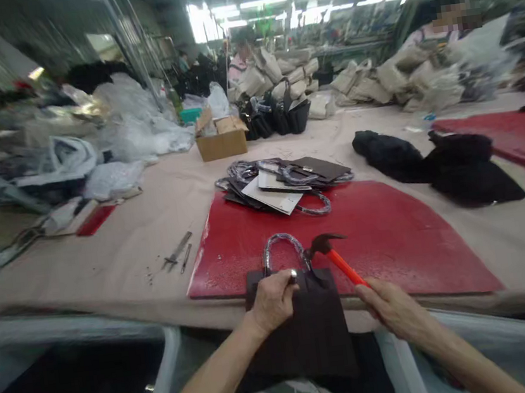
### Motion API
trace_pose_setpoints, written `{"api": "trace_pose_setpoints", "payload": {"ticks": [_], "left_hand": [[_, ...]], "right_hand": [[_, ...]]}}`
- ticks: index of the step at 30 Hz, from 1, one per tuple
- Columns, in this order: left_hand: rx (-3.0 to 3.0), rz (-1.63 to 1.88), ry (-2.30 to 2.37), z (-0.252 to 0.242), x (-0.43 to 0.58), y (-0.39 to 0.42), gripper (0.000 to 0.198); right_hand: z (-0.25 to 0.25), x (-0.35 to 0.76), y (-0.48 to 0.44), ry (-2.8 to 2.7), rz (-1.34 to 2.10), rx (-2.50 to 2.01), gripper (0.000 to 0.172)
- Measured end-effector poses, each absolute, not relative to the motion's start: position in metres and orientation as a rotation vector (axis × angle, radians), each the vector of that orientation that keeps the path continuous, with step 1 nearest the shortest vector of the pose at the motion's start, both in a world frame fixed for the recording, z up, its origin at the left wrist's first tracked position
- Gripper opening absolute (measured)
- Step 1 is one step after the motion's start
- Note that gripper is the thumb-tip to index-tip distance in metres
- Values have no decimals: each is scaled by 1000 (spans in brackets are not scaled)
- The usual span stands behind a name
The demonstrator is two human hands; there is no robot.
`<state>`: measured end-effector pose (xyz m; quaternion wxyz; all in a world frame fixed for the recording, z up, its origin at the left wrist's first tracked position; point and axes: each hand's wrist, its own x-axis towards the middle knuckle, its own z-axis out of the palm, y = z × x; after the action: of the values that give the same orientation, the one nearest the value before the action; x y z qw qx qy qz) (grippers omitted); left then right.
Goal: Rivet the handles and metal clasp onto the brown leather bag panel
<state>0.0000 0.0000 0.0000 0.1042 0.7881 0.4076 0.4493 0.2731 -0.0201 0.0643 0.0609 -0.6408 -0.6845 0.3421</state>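
Note:
A dark brown bag panel (303, 338) with a plastic-wrapped loop handle (281, 237) hangs over the table's front edge, its top on the red mat. My left hand (273, 300) is closed in a pinch over the panel's upper part. A small shiny metal spot shows at its fingertips; I cannot make out what it belongs to. My right hand (386, 305) grips the orange handle of a claw hammer (342, 266). The hammer's dark head is raised or resting close to the right foot of the loop handle; whether it touches is unclear.
The red mat (391, 231) carries a pile of dark panels with wrapped handles (284, 181). To the left lie metal tools (177, 251). Farther back are a cardboard box (221, 143), black bags (276, 118) and dark cloth (460, 166). White-rimmed bins (173, 347) stand below the edge. Other people sit beyond.

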Motion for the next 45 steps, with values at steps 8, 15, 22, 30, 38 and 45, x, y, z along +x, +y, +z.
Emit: {"api": "trace_pose_setpoints", "payload": {"ticks": [8,15,22,30,38,45], "left_hand": [[2266,1289,1187,5,-3,2,12],[1776,1363,1305,16,-1,-5,13],[1325,1483,1629,47,-62,14,25],[1511,686,2489,56,-205,47,31],[1400,69,2743,55,-279,53,25],[1536,118,2715,58,-267,58,30]], "right_hand": [[65,233,4,-2237,-26,-1605,37],[38,173,-2,-2369,273,-1480,61],[38,178,1,-2373,331,-1493,64],[31,178,3,-2384,241,-1491,61],[4,183,17,-2343,-171,-1256,48],[1,183,23,-2334,-258,-1180,56]]}}
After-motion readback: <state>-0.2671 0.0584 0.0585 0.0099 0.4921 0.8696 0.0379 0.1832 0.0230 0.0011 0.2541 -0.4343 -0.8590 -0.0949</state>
